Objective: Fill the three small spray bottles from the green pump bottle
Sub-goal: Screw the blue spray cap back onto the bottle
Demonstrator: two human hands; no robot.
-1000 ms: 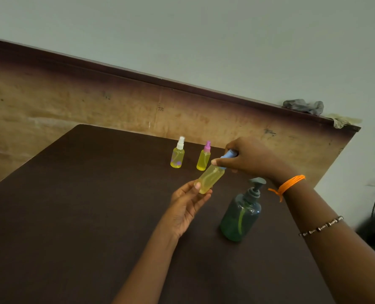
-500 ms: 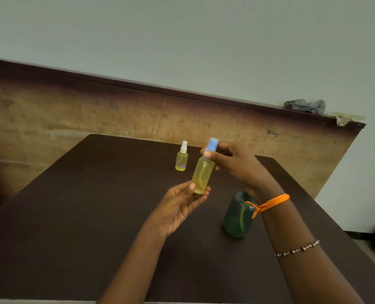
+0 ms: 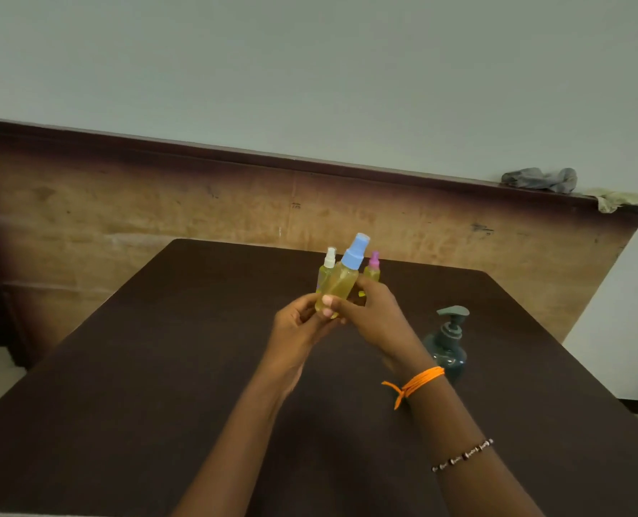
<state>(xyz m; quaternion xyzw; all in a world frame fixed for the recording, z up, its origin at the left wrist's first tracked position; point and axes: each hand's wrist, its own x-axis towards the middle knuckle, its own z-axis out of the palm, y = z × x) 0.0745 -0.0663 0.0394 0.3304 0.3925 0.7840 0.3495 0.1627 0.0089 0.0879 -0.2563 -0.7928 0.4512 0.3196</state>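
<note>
1. the blue-capped bottle (image 3: 338,287), tilted a second ago, is now held upright above the counter (image 3: 161,367), gripped low by the left hand (image 3: 297,324) and right hand (image 3: 373,311).
2. the right hand has been slid down off the cap; capping seems finished, and all three bottles look filled.
3. the white-capped bottle (image 3: 327,268) and pink-capped bottle (image 3: 373,268) are partly hidden behind it; the pump bottle (image 3: 446,345) is partly covered by the wrist.

A blue-capped spray bottle (image 3: 338,283), filled with yellow liquid, is held tilted rightward above the bench. White-capped (image 3: 327,268) and pink-capped (image 3: 372,268) yellow-filled bottles are partly hidden behind it. The green pump bottle (image 3: 447,345) is seen upright at right.
</note>
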